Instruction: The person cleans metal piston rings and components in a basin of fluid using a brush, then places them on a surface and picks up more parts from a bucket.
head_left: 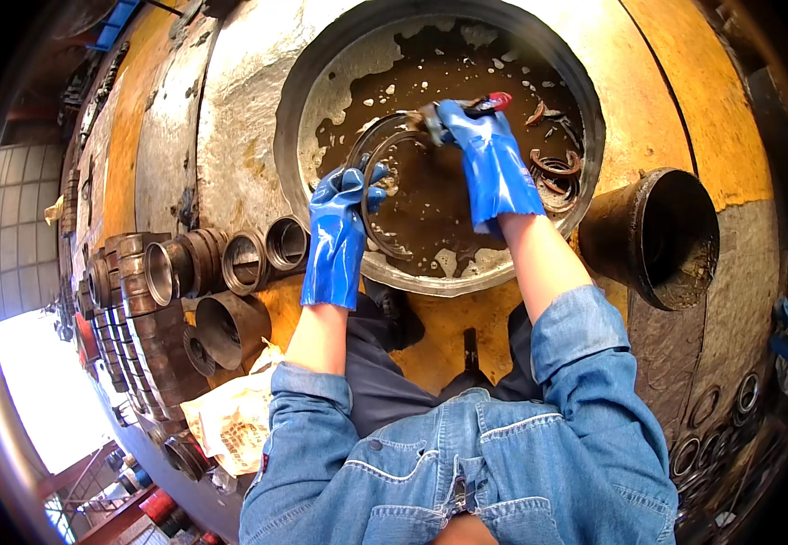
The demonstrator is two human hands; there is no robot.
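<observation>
A worn floor (267,118), patched yellow and grey, carries everything here. On it, directly before a person in denim, sits a wide round tub (435,283) of murky brown liquid (494,77) with pale froth. Its near edge comes close to the person's legs, which probably spares the arms a long reach.

Just beyond the tub's right edge, a dark hollow cylinder (608,232) lies on its side, its open mouth turned away from the tub. Past the left edge, greasy metal sleeves (162,272) stand close together, perhaps grouped to stay within reach.

Both hands wear long blue gloves, seemingly against the wet. The left hand (335,204) curls its fingers around the left side of a large metal ring (394,251), tilted over the tub's left half, likely so drips fall back inside. The right hand (468,136) closes around what looks like a red-ended brush (500,101); its blurred head meets the ring's upper right, opposite the steadying grip.

Smaller curved pieces (558,168) rest inside the tub's right edge.
</observation>
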